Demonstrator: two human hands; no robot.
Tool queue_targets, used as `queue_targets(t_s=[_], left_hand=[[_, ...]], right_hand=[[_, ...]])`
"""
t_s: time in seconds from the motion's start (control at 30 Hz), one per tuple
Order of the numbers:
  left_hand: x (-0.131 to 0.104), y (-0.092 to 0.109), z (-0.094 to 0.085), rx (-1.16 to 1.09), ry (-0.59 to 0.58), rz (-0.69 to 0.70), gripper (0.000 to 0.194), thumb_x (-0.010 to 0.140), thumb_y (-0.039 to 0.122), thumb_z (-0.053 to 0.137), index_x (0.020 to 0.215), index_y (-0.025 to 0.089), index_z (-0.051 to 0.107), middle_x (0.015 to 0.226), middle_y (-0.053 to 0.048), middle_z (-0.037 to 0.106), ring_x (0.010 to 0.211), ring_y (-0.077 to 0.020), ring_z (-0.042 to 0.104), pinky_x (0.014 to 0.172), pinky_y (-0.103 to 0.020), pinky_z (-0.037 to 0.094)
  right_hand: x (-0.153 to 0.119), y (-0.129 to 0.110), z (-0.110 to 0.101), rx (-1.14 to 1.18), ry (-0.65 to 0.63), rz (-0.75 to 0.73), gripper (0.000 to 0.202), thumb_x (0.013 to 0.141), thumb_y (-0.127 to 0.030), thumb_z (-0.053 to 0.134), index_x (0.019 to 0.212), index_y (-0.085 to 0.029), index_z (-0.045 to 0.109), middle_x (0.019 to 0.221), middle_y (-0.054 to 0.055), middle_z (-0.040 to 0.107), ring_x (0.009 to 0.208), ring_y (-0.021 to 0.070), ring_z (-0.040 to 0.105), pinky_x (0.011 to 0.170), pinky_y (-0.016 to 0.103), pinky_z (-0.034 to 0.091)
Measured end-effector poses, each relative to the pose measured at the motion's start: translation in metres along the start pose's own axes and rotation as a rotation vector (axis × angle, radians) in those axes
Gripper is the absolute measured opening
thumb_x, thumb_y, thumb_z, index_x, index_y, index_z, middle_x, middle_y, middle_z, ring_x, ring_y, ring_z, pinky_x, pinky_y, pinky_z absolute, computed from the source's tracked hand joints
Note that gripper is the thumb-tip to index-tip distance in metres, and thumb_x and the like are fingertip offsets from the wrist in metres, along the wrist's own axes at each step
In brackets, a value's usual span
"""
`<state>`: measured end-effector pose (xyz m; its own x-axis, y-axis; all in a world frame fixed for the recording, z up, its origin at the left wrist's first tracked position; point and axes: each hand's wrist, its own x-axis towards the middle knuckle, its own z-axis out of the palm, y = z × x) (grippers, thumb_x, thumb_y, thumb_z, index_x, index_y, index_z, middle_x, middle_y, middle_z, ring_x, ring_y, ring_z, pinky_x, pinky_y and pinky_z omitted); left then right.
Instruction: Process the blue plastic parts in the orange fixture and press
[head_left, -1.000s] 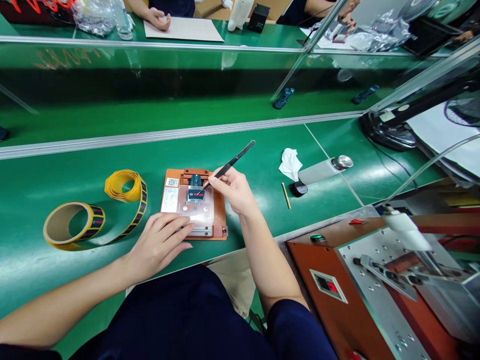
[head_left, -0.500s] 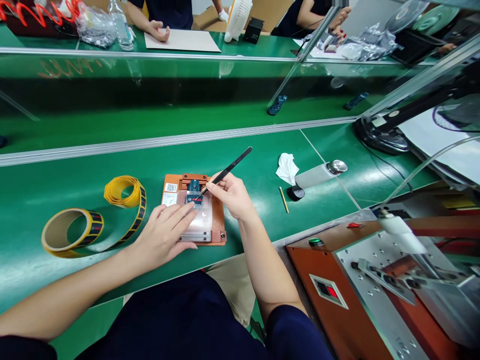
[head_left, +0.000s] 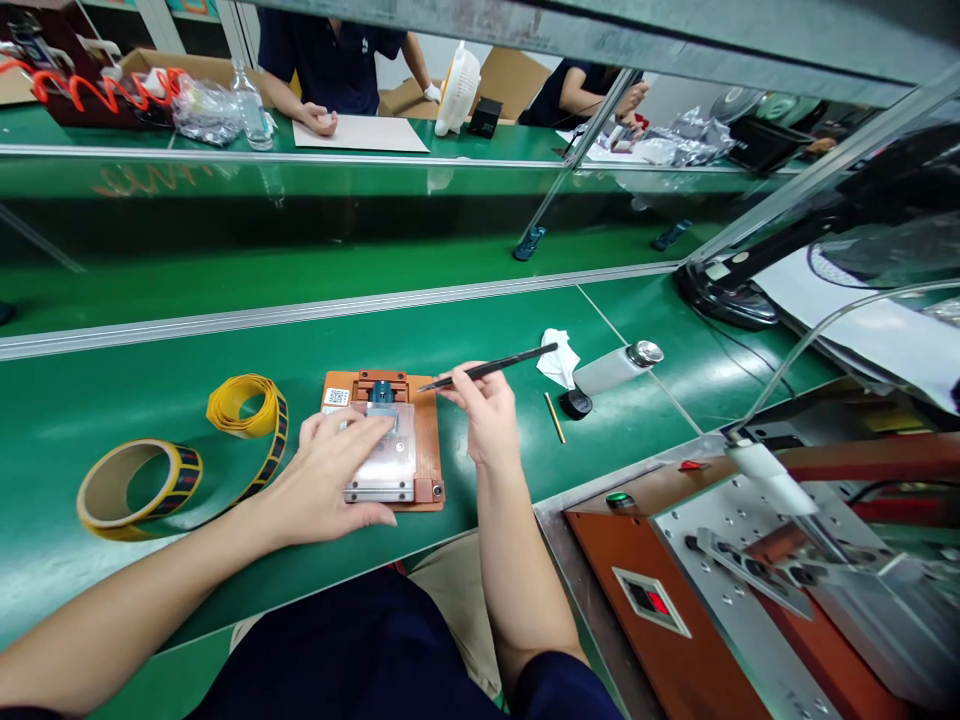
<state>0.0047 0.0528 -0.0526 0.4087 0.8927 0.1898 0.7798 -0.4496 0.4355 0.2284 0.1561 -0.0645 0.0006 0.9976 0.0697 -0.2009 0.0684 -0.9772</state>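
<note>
An orange-brown fixture point(head_left: 431, 440) with a clear plate point(head_left: 386, 465) lies on the green table before me. A dark blue-green part point(head_left: 382, 391) sits near its top. My left hand point(head_left: 319, 480) rests on the plate's left side, fingers spread, fingertips on a small label area partly hidden beneath them. Black tweezers point(head_left: 510, 360) are pinched in my right hand point(head_left: 487, 410), just right of the fixture, tip pointing left over its upper right edge. Left of the fixture a yellow roll of labels point(head_left: 244, 405) is joined by a strip to a larger roll point(head_left: 139, 485).
To the right are a white tissue point(head_left: 557, 358), a bottle point(head_left: 611, 370) with a black cap and a thin gold stick point(head_left: 554, 418). An orange machine point(head_left: 637, 600) stands at the lower right. Two people sit behind the clear partition point(head_left: 337, 215).
My right hand has moved the tweezers right, away from the label, and they lie flatter. My left fingers have shifted over the label. The camera view has tilted up slightly.
</note>
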Motion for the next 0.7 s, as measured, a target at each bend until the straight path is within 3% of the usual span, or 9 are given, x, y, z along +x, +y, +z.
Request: queue_targets(t_s=[0.1, 0.17, 0.23, 0.33, 0.43, 0.5, 0.57, 0.63, 0.7], left_hand=[[0.008, -0.007, 0.001, -0.108, 0.085, -0.179, 0.094, 0.083, 0.055, 0.075, 0.158, 0.025, 0.029, 0.148, -0.017, 0.052, 0.136, -0.0398, 0.044, 0.108, -0.059, 0.041], [0.008, -0.007, 0.002, -0.124, 0.173, -0.161, 0.094, 0.082, 0.050, 0.078, 0.158, 0.025, 0.029, 0.144, -0.017, 0.054, 0.131, -0.0370, 0.051, 0.105, -0.056, 0.047], [-0.002, -0.002, 0.004, -0.069, 0.347, 0.020, 0.087, 0.079, 0.040, 0.084, 0.153, 0.027, 0.039, 0.136, -0.015, 0.059, 0.126, -0.0337, 0.056, 0.106, -0.054, 0.049], [-0.033, 0.013, 0.008, 0.021, 0.523, 0.471, 0.054, 0.081, 0.015, 0.081, 0.129, 0.033, 0.063, 0.118, -0.005, 0.067, 0.115, -0.0232, 0.063, 0.112, -0.049, 0.048], [-0.065, 0.026, 0.015, 0.048, 0.317, 0.768, 0.030, 0.087, 0.009, 0.071, 0.110, 0.028, 0.073, 0.110, -0.001, 0.074, 0.113, -0.0177, 0.067, 0.119, -0.046, 0.044], [-0.079, 0.026, 0.022, 0.046, 0.147, 0.762, 0.030, 0.091, 0.007, 0.065, 0.116, 0.021, 0.072, 0.117, -0.005, 0.076, 0.119, -0.0190, 0.066, 0.121, -0.046, 0.041], [-0.086, 0.023, 0.029, 0.001, 0.073, 0.676, 0.034, 0.093, 0.008, 0.063, 0.125, 0.016, 0.068, 0.123, -0.010, 0.075, 0.124, -0.0206, 0.065, 0.122, -0.045, 0.039], [-0.087, 0.019, 0.034, -0.057, 0.075, 0.602, 0.036, 0.093, 0.012, 0.066, 0.129, 0.013, 0.066, 0.124, -0.012, 0.074, 0.125, -0.0211, 0.065, 0.122, -0.042, 0.038], [-0.087, 0.017, 0.037, -0.103, 0.101, 0.558, 0.038, 0.093, 0.016, 0.069, 0.130, 0.012, 0.065, 0.122, -0.012, 0.075, 0.123, -0.0214, 0.067, 0.121, -0.040, 0.041]], right_hand=[[-0.009, 0.003, -0.028, -0.250, 0.087, -0.055, 0.030, 0.089, -0.042, 0.065, 0.110, -0.022, 0.058, 0.089, 0.003, 0.066, 0.081, 0.0199, 0.068, 0.079, 0.038, 0.057], [-0.018, 0.009, -0.046, -0.546, 0.091, -0.121, 0.031, 0.094, -0.040, 0.056, 0.118, -0.021, 0.058, 0.094, 0.005, 0.065, 0.083, 0.0219, 0.065, 0.082, 0.041, 0.055], [-0.026, 0.019, -0.061, -0.837, 0.051, -0.210, 0.034, 0.099, -0.040, 0.047, 0.123, -0.019, 0.059, 0.100, 0.010, 0.065, 0.091, 0.0254, 0.062, 0.088, 0.045, 0.052], [-0.036, 0.038, -0.079, -1.123, -0.014, -0.318, 0.042, 0.103, -0.039, 0.039, 0.129, -0.016, 0.061, 0.102, 0.014, 0.061, 0.098, 0.0292, 0.057, 0.090, 0.046, 0.049], [-0.043, 0.053, -0.093, -1.292, -0.017, -0.311, 0.044, 0.102, -0.036, 0.038, 0.131, -0.012, 0.063, 0.100, 0.016, 0.059, 0.095, 0.0305, 0.053, 0.086, 0.046, 0.049], [-0.046, 0.053, -0.095, -1.355, 0.044, -0.284, 0.045, 0.101, -0.036, 0.041, 0.132, -0.012, 0.063, 0.103, 0.017, 0.058, 0.097, 0.0321, 0.051, 0.087, 0.050, 0.048], [-0.048, 0.045, -0.088, -1.325, 0.089, -0.309, 0.047, 0.100, -0.040, 0.046, 0.137, -0.016, 0.061, 0.111, 0.018, 0.056, 0.104, 0.0341, 0.050, 0.093, 0.055, 0.045], [-0.049, 0.032, -0.071, -1.182, -0.032, -0.376, 0.046, 0.101, -0.040, 0.049, 0.142, -0.023, 0.060, 0.120, 0.016, 0.054, 0.114, 0.0339, 0.047, 0.101, 0.056, 0.040], [-0.049, 0.020, -0.049, -0.993, -0.317, -0.415, 0.041, 0.103, -0.038, 0.047, 0.142, -0.032, 0.061, 0.126, 0.012, 0.053, 0.122, 0.0305, 0.046, 0.108, 0.053, 0.037]])
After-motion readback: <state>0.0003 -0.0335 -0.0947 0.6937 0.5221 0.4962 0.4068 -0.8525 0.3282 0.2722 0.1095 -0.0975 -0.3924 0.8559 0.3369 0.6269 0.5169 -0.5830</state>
